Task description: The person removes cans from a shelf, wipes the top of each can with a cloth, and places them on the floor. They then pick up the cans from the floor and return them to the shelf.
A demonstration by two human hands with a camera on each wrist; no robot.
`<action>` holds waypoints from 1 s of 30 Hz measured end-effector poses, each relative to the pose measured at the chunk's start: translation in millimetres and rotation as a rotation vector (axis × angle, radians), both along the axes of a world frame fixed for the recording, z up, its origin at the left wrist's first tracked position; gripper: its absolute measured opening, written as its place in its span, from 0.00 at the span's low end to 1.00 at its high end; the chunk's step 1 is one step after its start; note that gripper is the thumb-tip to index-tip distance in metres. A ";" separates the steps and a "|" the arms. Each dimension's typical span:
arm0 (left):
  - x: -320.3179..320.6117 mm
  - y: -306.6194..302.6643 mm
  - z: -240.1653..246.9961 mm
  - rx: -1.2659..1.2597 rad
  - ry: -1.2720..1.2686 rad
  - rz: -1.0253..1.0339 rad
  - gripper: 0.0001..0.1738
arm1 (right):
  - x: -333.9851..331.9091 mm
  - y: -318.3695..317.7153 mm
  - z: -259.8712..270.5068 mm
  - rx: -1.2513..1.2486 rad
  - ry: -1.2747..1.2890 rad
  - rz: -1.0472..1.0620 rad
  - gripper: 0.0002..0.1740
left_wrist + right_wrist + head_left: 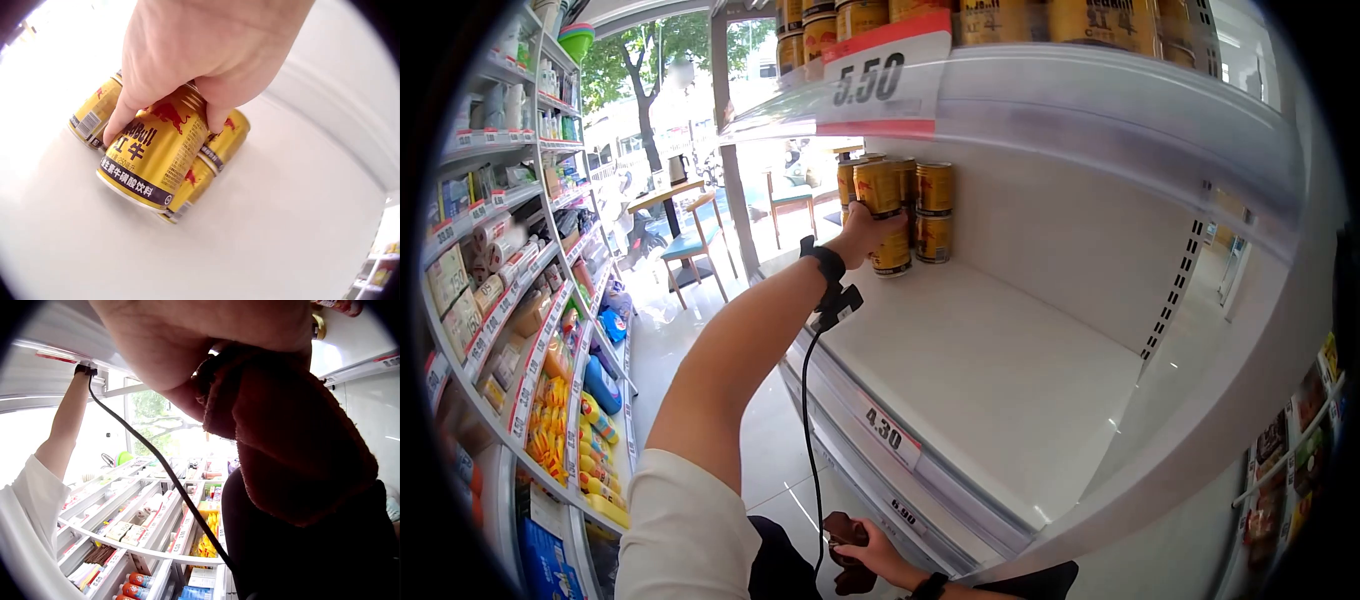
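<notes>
My left hand (870,235) reaches onto the white shelf and grips a gold can; in the left wrist view the hand (206,56) has thumb and fingers around the sides of the can (153,153), which stands in front of other gold cans (228,137). In the head view stacked cans (934,210) stand beside and behind it at the shelf's far end. My right hand (880,552), low by my legs, holds a brown cloth (848,535); the right wrist view shows the cloth (294,437) hanging from the curled hand (219,337).
An upper shelf (1040,85) with a 5.50 tag and more gold cans overhangs the white shelf (990,370). A black cable (806,430) runs down from the left wrist. Stocked shelves (530,300) stand at the left, with a table and chairs (690,240) by the window.
</notes>
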State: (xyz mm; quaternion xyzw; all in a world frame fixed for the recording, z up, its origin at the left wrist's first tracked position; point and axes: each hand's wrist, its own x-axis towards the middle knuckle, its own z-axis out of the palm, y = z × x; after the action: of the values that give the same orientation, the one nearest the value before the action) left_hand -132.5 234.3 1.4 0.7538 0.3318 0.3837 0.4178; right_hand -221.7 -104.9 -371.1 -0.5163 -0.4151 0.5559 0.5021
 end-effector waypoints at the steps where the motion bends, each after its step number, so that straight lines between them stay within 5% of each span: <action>1: -12.3 -3.0 4.2 -0.057 0.032 -0.096 0.36 | -0.9 -1.1 1.6 0.006 0.002 0.003 0.36; 3: -41.8 -29.2 9.6 -0.123 -0.071 -0.281 0.26 | -3.1 -4.3 2.5 0.011 0.022 0.014 0.35; 9: -149.8 -113.0 26.6 -0.073 -0.096 -0.318 0.29 | -9.6 -21.6 19.8 0.017 0.113 0.042 0.34; 12: -206.9 -159.7 21.2 -0.081 -0.151 -0.284 0.28 | -8.0 -31.1 43.1 -0.019 0.352 0.061 0.32; 13: -238.5 -186.2 -1.9 -0.096 -0.231 -0.265 0.28 | -7.7 -33.3 52.9 0.000 0.561 0.037 0.32; 16: -275.4 -222.6 -51.8 -0.101 -0.190 -0.186 0.32 | 8.1 -28.1 66.0 0.163 0.637 0.216 0.31; 20: -287.4 -249.1 -140.9 -0.226 -0.227 -0.230 0.39 | 9.0 -28.4 88.4 0.184 0.743 0.129 0.29; 30: -258.1 -247.0 -252.7 -0.506 -0.515 -0.213 0.36 | 4.8 -48.1 82.8 0.049 0.646 -0.124 0.18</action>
State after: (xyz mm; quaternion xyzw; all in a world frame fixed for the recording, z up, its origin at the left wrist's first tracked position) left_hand -390.6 -12.7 -251.3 0.5359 0.2199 0.4209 0.6981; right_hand -217.0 -153.0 -288.3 -0.3254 -0.2154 0.6491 0.6530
